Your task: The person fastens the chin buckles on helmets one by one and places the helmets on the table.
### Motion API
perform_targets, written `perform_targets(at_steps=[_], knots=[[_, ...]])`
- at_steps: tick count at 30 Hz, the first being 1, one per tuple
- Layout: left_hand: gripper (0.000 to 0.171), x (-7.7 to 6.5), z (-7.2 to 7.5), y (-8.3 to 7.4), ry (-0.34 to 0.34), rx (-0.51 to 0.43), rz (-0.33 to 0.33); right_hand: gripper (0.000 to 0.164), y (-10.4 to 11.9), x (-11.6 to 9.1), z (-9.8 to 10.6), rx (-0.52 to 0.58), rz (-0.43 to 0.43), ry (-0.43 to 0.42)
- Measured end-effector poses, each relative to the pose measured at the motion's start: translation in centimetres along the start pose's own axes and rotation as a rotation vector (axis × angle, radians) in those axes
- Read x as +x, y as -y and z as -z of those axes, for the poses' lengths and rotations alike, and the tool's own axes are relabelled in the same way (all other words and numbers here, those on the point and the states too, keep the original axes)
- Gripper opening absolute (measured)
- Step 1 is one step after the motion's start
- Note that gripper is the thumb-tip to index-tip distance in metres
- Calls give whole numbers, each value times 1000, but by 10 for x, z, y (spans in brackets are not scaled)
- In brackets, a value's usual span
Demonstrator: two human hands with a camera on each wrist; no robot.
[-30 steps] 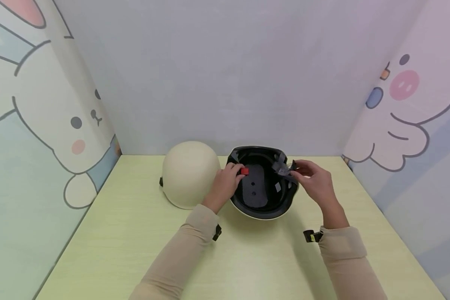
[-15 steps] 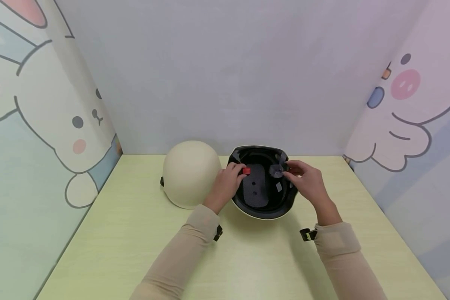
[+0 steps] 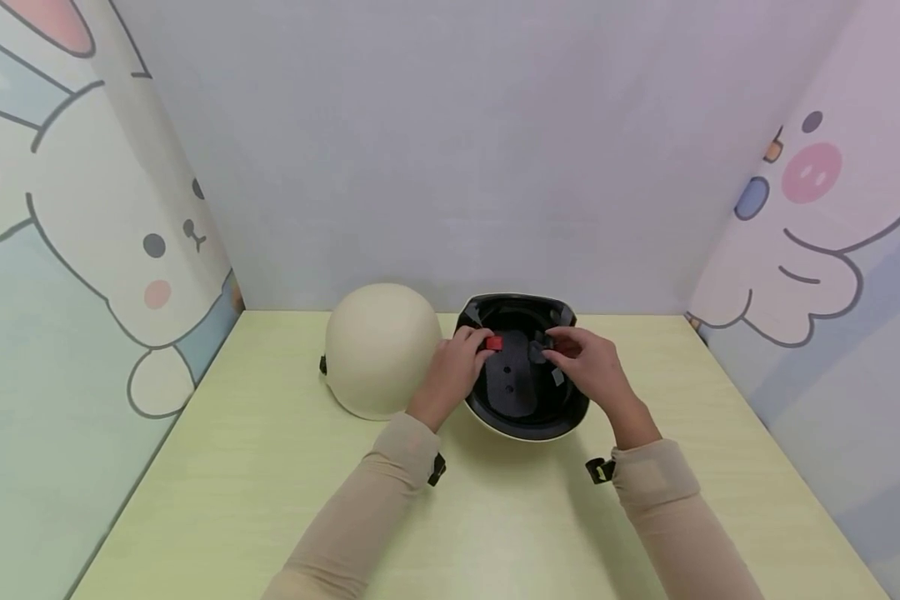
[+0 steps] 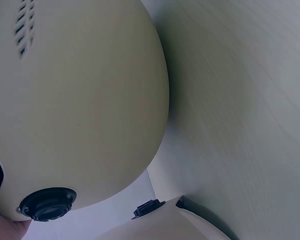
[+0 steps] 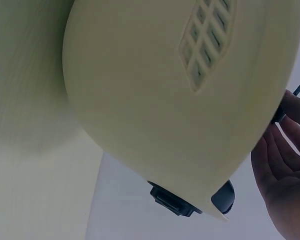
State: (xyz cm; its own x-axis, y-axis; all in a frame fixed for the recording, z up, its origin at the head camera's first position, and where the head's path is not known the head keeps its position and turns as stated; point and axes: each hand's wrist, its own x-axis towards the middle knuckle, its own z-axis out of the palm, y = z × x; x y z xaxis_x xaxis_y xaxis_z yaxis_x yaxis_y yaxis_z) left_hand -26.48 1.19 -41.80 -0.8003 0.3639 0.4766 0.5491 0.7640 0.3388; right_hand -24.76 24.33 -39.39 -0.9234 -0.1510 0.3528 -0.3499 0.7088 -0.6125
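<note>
Pinching one red buckle (image 3: 494,343) between thumb and bent fingers, the left hand (image 3: 452,367) sits at the left rim of an upturned helmet (image 3: 528,429). Opposite, the right hand (image 3: 591,364) grips one dark strap piece (image 3: 537,351), thumb near fingers. That helmet lies beneath both hands; just left of the left hand stands a second cream helmet (image 3: 379,354), dome up. Beyond the hands rises a pale wall (image 3: 450,150).
</note>
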Motion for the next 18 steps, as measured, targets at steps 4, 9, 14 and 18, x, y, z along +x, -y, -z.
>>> perform_targets(at_steps=[4, 9, 14, 18], knots=[[28, 0, -1, 0, -10, 4, -7, 33, 0, 2, -5, -12, 3, 26], [29, 0, -2, 1, -14, 31, -12, 31, 5, 5, -9, -40, 22, 43], [28, 0, -1, 1, -5, 33, -17, 30, 7, 7, -15, -79, 51, 57], [27, 0, 1, 0, 15, 22, -7, 30, 7, 7, -21, -116, 69, 65]])
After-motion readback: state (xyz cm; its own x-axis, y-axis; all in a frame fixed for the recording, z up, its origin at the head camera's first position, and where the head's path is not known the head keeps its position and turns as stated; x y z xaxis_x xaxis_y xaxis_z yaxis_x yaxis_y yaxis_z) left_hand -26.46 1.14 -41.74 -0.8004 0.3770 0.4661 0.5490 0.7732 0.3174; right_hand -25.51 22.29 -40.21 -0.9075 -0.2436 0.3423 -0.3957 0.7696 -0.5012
